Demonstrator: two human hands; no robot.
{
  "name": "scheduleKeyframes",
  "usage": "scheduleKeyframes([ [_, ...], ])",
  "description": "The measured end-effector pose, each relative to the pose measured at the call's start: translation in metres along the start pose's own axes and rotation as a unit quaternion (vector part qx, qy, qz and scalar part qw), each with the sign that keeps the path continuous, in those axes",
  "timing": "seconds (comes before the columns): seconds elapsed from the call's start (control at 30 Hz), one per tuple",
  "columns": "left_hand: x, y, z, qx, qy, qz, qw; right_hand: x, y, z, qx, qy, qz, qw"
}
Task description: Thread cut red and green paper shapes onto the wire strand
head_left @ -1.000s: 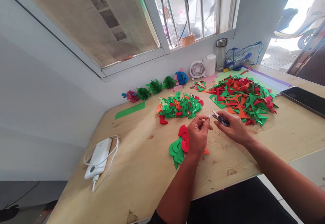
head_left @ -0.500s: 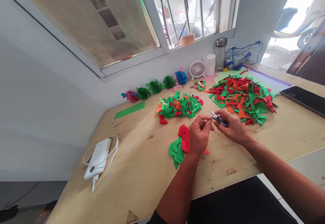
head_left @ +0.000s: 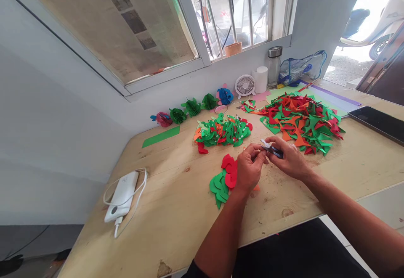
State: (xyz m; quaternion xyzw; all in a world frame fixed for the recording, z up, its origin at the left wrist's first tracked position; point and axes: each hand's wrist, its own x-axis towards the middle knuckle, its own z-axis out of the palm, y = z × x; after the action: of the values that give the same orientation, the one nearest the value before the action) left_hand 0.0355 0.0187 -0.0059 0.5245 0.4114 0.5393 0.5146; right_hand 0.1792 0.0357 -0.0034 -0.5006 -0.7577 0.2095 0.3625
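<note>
My right hand is closed around a small dark tool with a pale, pointed upper part at its front. Close against the tool's tip, my left hand pinches its thumb and fingers together; whatever is between them is too small or hidden. Beneath and left of that hand lie red curved paper cutouts and green curved paper cutouts. An orange scrap shows partly beside my left wrist. Beyond the hands is a heap of green, red and orange curled pieces.
A large pile of paper scraps lies to the right, with a black phone beyond it. At left is a white power bank with its cable. Paper flowers, a small fan and a glass bottle line the wall.
My left hand has shifted slightly right, its fingertips now nearer the tool. The tool's pale upper part sits closer to its dark body. The paper heaps look the same.
</note>
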Motion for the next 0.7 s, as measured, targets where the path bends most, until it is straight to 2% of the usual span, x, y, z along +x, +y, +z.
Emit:
scheduleKeyframes([
  [0.23,-0.0002,-0.0015,-0.0016,-0.006,0.000,0.002,1.000,-0.0003,-0.0057,-0.0024,0.023,-0.014,0.016,1.000],
  [0.43,-0.0004,0.0035,-0.0017,0.005,0.009,-0.001,1.000,-0.0008,-0.0070,-0.0072,0.059,-0.062,-0.005,0.996],
  [0.7,-0.0010,0.0055,-0.0023,0.011,0.010,-0.001,1.000,-0.0002,-0.0060,-0.0072,0.059,-0.054,-0.028,0.996],
])
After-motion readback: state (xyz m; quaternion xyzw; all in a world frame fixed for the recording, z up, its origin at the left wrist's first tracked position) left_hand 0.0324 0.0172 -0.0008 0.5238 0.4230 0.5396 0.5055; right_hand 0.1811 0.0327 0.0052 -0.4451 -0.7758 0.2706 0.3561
